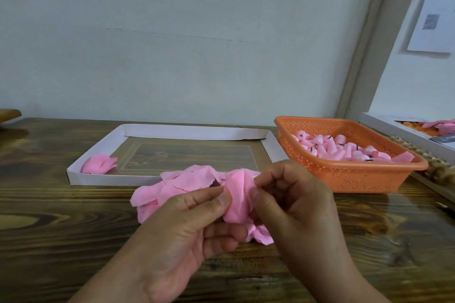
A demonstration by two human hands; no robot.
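pinching a pink petal bundle at centre frame, left hand and right hand could tear the thin petals by pulling apart too hard.

Table: wood, dark grain, varnished, semi-gloss with reflections. Tray: white card, matt, smooth, creased at the corners. Basket: orange plastic, perforated walls, slight sheen. Petals: pink, thin, soft, matt, finely wrinkled; cloth or paper cannot be told. Buds: pink, smooth, matt. Wall: painted, matt, faint crack lines.
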